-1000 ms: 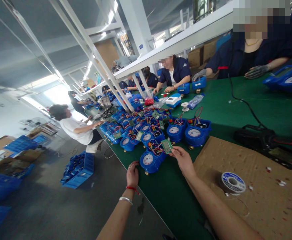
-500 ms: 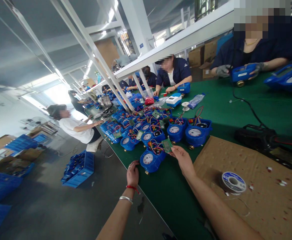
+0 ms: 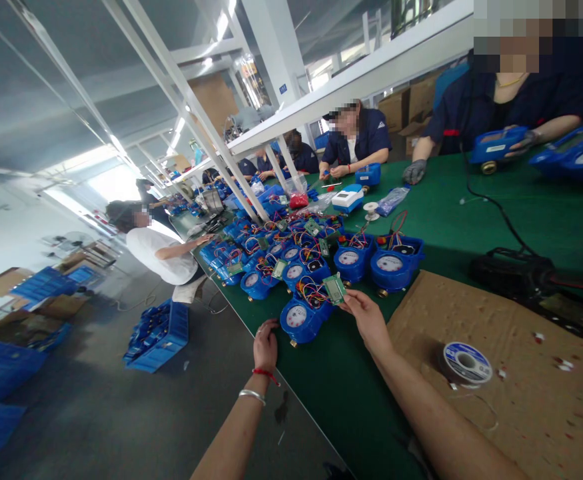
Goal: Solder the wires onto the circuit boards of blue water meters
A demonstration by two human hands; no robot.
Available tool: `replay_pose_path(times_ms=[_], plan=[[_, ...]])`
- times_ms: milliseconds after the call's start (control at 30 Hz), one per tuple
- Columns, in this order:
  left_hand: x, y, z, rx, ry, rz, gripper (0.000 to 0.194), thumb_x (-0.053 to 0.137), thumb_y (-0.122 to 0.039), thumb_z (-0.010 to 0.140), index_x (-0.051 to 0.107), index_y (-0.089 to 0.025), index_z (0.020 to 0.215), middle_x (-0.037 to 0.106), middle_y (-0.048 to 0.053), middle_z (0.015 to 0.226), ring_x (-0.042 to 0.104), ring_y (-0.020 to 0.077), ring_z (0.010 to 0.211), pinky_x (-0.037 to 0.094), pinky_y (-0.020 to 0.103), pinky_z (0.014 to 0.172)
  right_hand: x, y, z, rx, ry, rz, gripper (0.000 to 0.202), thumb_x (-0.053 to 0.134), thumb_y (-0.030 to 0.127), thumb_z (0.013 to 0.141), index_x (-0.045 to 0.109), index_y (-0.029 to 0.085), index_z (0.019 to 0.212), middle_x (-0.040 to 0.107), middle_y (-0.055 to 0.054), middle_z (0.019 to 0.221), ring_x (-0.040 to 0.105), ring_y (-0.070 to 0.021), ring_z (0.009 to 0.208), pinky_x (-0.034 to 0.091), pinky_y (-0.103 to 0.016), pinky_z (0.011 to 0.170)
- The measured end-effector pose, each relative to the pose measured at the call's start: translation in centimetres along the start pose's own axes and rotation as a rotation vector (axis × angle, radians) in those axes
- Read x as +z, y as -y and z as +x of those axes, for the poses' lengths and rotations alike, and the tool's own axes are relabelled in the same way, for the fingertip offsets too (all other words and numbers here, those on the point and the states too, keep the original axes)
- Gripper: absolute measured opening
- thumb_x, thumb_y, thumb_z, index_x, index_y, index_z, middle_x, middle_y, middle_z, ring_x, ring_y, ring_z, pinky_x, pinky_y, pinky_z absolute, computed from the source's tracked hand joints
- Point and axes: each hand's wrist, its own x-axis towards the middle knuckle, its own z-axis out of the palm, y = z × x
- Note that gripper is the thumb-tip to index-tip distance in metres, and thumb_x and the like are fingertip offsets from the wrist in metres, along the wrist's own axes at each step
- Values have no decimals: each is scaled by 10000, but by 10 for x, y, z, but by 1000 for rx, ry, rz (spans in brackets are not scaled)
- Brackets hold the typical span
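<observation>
Between the thumb and fingers of my right hand (image 3: pixel 367 319) is a small green circuit board (image 3: pixel 334 289), held by its lower right corner. Coloured wires join the board to a blue water meter (image 3: pixel 298 321) with a round white dial, standing at the near end of the cluster. My left hand (image 3: pixel 265 343) lies at the table's edge just left of this meter. Its fingers are loosely bent and hold nothing that I can see; whether they touch the meter I cannot tell.
Several blue meters (image 3: pixel 352 259) with wires and boards crowd the green table (image 3: pixel 341 393). On the right lie a cardboard sheet (image 3: pixel 521 413), a solder spool (image 3: pixel 467 364) and a black tool (image 3: pixel 516 270). Co-workers (image 3: pixel 356 137) sit opposite. A blue crate (image 3: pixel 174 337) stands on the floor.
The circuit board has tilted slightly, showing more of its face. My left hand has stayed put. The co-worker at right has taken one gloved hand off a meter and set it on the table.
</observation>
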Motion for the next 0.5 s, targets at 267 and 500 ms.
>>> replay_pose_path(times_ms=[267,500], plan=[[0,1,0,-6,0,4,297,366,-87,786,616,-193,906,616,69,1135,567,223,1091,440,451,993,-1,-1,1,0,-17,0,388,689,487,706,672,206,972,708,-47,910,673,-230,828,519,-414,865],[0,0,0,0,-3,4,291,371,-86,786,610,-199,910,617,62,1142,563,218,1100,439,440,995,-2,-2,1,2,-16,-2,364,687,465,715,674,205,970,710,-39,869,675,-216,808,522,-395,846]])
